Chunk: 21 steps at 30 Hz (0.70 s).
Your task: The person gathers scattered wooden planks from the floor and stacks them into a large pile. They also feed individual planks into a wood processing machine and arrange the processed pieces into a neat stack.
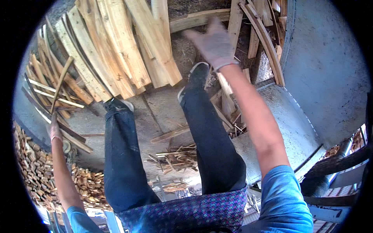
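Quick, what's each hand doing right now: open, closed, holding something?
Left hand: closed, holding a thin, curved brown wooden strip.
Right hand: open, motion-blurred, nothing visible held.

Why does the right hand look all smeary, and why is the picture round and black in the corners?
Head view: the right hand is smeared, most likely motion blur, while the planks beside it look sharper; head view again: the fisheye lens makes a round picture with black corners, so edges may bend near the rim.
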{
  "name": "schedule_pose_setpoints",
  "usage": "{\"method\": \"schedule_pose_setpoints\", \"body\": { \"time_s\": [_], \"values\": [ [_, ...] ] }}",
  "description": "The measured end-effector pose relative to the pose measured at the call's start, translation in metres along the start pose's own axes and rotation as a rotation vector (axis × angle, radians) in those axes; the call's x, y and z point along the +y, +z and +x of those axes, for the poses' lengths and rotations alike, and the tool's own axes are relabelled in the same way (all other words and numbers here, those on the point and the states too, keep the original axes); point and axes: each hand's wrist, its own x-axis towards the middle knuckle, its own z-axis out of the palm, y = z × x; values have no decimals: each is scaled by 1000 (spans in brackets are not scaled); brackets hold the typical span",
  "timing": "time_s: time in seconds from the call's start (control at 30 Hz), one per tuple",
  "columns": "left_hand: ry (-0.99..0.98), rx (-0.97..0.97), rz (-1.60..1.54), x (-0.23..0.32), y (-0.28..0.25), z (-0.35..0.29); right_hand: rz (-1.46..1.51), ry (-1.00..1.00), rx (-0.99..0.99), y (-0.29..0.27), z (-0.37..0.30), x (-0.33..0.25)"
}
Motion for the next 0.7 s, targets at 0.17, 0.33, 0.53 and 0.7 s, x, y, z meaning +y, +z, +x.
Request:
{"method": "schedule_pose_setpoints", "body": {
  "time_s": [0.17,0.33,0.53,0.7],
  "values": [
    [657,161,392,11,52,-43,-655,209,266,-55,30,165],
    [961,-87,146,70,125,-169,-647,331,25,-90,72,262],
    [721,-869,64,165,195,-347,-301,-312,-401,-93,69,285],
    [382,-1261,-42,223,279,-443,773,316,-402,-68,9,126]
  ]
}}
